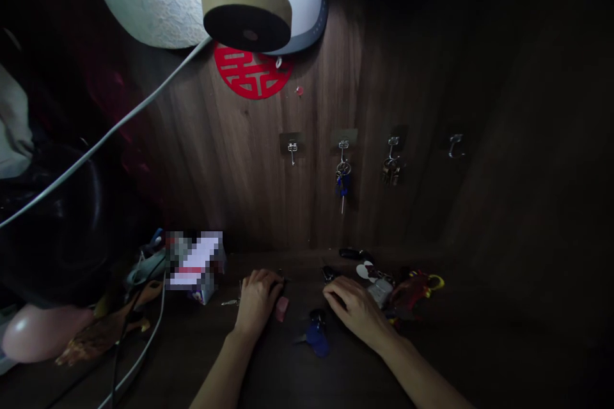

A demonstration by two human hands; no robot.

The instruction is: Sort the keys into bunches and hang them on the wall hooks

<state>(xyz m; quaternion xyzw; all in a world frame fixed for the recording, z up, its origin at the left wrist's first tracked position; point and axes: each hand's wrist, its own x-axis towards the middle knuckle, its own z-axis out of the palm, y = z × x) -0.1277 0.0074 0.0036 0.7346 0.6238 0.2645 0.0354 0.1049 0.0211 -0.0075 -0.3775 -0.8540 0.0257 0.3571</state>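
Note:
My left hand (259, 297) is on the dark tabletop with its fingers curled down; whatever lies beneath them is hidden. Beside it lie a small metal key (231, 302) on the left and a pink tag (282, 308) on the right. My right hand (352, 307) rests with its fingers bent and pressed together, and what they hold, if anything, is hidden. Just beyond its fingertips is a small black object (329, 273). Between my hands, nearer to me, lies a key with a blue heart-shaped head (316, 337).
Two key bunches (343, 179) (391, 171) hang on wall hooks; two other hooks (292, 150) (455, 146) carry none. A black fob (355, 254) and red-yellow trinkets (417, 287) lie right. A box (196, 265), cables (156, 332) and a pink balloon (45, 332) are left. A lamp (247, 9) hangs above.

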